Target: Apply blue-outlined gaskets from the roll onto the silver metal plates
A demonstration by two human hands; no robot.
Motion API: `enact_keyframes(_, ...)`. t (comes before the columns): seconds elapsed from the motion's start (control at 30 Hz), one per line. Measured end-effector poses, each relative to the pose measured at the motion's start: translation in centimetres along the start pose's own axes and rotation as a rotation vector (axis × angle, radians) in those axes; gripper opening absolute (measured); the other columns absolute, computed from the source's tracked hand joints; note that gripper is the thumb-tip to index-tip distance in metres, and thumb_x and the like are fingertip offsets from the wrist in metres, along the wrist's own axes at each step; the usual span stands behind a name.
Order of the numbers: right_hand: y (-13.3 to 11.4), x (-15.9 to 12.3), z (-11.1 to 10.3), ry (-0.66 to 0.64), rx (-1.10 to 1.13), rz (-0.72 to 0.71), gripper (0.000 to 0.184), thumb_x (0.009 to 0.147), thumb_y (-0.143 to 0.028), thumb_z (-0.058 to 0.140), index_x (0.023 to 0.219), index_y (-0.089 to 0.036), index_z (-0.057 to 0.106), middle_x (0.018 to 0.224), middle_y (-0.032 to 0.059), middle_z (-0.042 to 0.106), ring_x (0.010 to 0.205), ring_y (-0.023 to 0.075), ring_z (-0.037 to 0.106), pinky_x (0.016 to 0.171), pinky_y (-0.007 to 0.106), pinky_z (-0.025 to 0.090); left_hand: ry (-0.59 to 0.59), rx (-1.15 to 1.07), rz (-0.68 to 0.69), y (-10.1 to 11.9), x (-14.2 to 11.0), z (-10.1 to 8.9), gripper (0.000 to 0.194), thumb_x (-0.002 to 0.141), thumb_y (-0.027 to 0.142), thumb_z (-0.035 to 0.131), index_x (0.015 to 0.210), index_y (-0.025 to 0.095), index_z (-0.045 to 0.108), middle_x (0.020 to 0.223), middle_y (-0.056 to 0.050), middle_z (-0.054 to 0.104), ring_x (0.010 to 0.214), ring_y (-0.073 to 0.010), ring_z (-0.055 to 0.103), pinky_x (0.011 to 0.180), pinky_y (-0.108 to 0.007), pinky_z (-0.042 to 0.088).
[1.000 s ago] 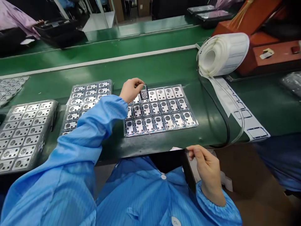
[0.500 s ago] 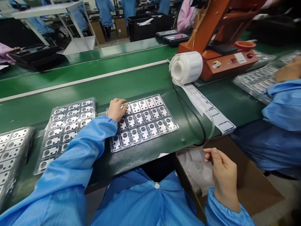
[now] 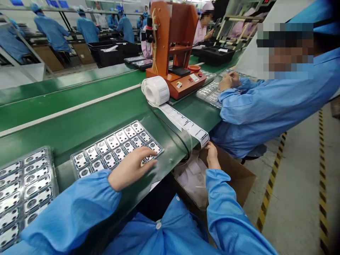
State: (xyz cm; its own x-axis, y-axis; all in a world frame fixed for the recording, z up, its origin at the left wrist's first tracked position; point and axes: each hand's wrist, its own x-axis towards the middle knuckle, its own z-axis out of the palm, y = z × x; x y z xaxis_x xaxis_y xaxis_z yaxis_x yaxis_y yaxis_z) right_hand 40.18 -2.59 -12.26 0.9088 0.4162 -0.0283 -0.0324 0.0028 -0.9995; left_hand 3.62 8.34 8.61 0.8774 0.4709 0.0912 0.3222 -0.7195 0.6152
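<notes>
My left grip [image 3: 131, 168] is spread and bare, its fingers over the nearer right part of a clear tray [image 3: 74, 164] of silvery plates [image 3: 113, 141] on the green counter [image 3: 79, 124]. Another filled tray [image 3: 54, 173] lies left of that grip. My right grip [image 3: 212, 156] touches the free end of a label strip [image 3: 183, 122]; I cannot tell whether its fingertips pinch it. Beyond that grip, the strip runs back to a white roll [image 3: 159, 92] beside an orange machine [image 3: 176, 83]. An open carton [image 3: 239, 180] sits below it.
</notes>
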Motion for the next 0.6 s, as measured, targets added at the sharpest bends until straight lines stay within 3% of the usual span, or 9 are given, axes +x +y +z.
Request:
enact_keyframes(0.1,-0.8,0.2,-1.4,-0.116,0.038,-0.030,0.033,0.088,-0.044,0.064,0.102,-0.015,0.065,0.101,0.0050,0.068,0.089,0.0173,0.064,0.080,0.035,0.054,-0.108,-0.056,0.057,1.4,1.9,2.0,0.025,0.093,0.033,0.053,0.107,0.019,0.068,0.107,-0.008,0.071,0.097,-0.0200,0.066,0.087,-0.031,0.052)
enact_keyframes(0.17,-2.0,0.2,-2.5,-0.189,0.060,-0.053,0.036,0.078,-0.046,0.071,0.099,-0.016,0.067,0.095,0.0048,0.070,0.087,0.0191,0.065,0.080,0.036,0.052,-0.165,-0.104,0.060,1.9,3.6,3.3,0.025,0.092,0.032,0.053,0.108,0.018,0.068,0.106,-0.007,0.072,0.095,-0.0189,0.067,0.084,-0.029,0.052)
enact_keyframes(0.27,-4.2,0.5,-3.5,-0.305,0.068,-0.079,0.055,0.064,-0.044,0.078,0.113,-0.021,0.066,0.092,0.0043,0.074,0.085,0.0217,0.067,0.079,0.036,0.051,-0.228,-0.210,0.016,2.6,6.8,5.3,0.028,0.092,0.033,0.054,0.113,0.019,0.065,0.107,-0.006,0.072,0.096,-0.0182,0.067,0.082,-0.027,0.051)
enact_keyframes(0.4,-7.4,1.7,-3.1,-0.453,0.034,-0.117,0.066,0.065,-0.045,0.080,0.125,-0.025,0.061,0.097,0.0058,0.075,0.089,0.0238,0.069,0.082,0.038,0.052,-0.283,-0.383,-0.138,3.3,11.3,9.0,0.057,0.089,0.039,0.059,0.140,0.018,0.045,0.106,-0.007,0.074,0.092,-0.0196,0.069,0.087,-0.031,0.051)
enact_keyframes(0.5,-9.2,2.5,-2.1,-0.546,-0.007,-0.165,0.065,0.067,-0.048,0.080,0.125,-0.026,0.060,0.107,0.0077,0.073,0.098,0.0251,0.068,0.086,0.040,0.053,-0.232,-0.573,-0.243,3.6,14.2,11.8,0.078,0.089,0.042,0.061,0.153,0.016,0.023,0.102,-0.008,0.075,0.086,-0.0198,0.070,0.082,-0.032,0.053)
enact_keyframes(0.6,-10.5,3.1,-1.2,-0.616,-0.063,-0.221,0.065,0.068,-0.050,0.079,0.125,-0.027,0.061,0.118,0.0086,0.071,0.106,0.0258,0.066,0.091,0.041,0.053,-0.023,-0.621,-0.285,3.9,16.4,13.7,0.080,0.087,0.037,0.064,0.153,0.015,0.025,0.098,-0.009,0.074,0.084,-0.0205,0.069,0.081,-0.033,0.054)
